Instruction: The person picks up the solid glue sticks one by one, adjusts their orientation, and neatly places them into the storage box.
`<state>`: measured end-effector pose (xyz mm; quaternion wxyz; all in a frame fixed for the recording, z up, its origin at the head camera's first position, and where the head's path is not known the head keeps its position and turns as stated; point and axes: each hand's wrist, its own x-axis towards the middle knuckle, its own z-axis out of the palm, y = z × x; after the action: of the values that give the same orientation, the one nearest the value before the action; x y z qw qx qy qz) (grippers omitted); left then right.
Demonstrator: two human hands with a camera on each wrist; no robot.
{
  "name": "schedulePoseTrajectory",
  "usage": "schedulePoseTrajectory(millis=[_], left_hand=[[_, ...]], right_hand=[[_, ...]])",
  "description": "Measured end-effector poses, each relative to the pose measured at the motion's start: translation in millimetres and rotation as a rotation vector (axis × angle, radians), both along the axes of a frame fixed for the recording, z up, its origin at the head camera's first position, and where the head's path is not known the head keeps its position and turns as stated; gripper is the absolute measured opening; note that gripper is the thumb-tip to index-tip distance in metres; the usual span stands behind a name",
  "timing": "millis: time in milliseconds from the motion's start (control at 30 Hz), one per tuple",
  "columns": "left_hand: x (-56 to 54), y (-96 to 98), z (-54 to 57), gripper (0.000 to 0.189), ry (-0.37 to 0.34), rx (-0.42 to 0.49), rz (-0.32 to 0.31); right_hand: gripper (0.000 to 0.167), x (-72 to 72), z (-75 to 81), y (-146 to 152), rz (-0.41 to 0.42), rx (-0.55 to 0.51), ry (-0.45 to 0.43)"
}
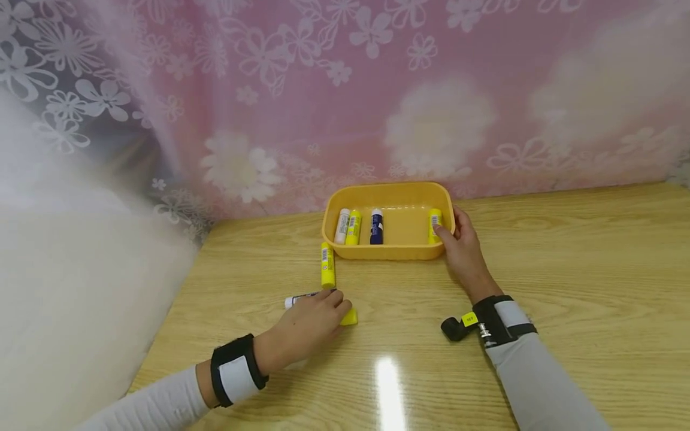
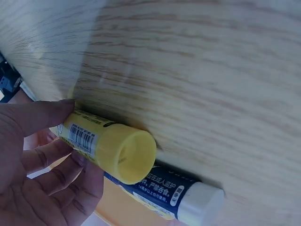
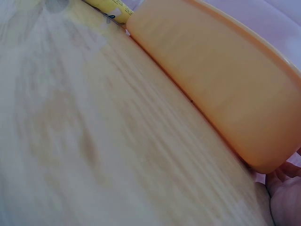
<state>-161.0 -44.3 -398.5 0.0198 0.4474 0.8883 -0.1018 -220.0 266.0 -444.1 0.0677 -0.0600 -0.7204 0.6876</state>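
Observation:
My left hand [image 1: 312,326] pinches a yellow glue stick [image 2: 87,134] between thumb and fingers, low over the table. Its hollow end faces the camera in the left wrist view. Just beyond lies a dark blue glue stick [image 2: 162,190] with a white cap, partly covered by the hand in the head view. My right hand [image 1: 466,257] grips the right end of an orange-yellow bin [image 1: 388,252], thumb over the rim. Inside the bin are a white glue stick [image 1: 342,226], a yellow one beside it, a dark blue one [image 1: 376,227] mid-bin, and another yellow one [image 1: 434,220] near my thumb.
Another yellow glue stick [image 1: 327,266] lies on the wooden table [image 1: 582,269], its far end at the bin's front left corner. A pink flowered curtain [image 1: 334,120] hangs right behind the bin. The table's left edge borders a white surface [image 1: 70,287].

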Motion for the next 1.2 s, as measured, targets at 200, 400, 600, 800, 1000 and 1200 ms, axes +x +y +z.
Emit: schedulePoseTrajectory(millis=[200,400,600,800,1000,1200], left_hand=[[0.5,6.7,8.7,0.024,0.049,0.000,-0.073],[-13.5,28.2,53.2,0.018,0.202,0.050,-0.233],[-57.7,68.2,93.1,0.018,0.307,0.004,-0.386],[-106.1,118.9,114.1,0.036,0.121,-0.145,-0.357],[-129.4,153.8,97.5,0.036,0.109,-0.227,-0.407],[-136.8,165.0,82.8,0.039,0.186,-0.308,-0.359]], right_hand=[[0.067,0.5,1.7,2.6,-0.012,0.002,-0.011],[0.067,0.7,4.4,3.5,-0.002,0.003,0.003],[0.066,1.2,4.4,3.9,-0.003,0.003,0.005],[0.065,1.3,3.7,-1.5,0.015,-0.035,0.022],[0.063,0.6,2.2,-8.1,0.020,-0.053,0.036],[0.063,-1.4,2.7,-16.7,0.040,-0.080,0.041]])
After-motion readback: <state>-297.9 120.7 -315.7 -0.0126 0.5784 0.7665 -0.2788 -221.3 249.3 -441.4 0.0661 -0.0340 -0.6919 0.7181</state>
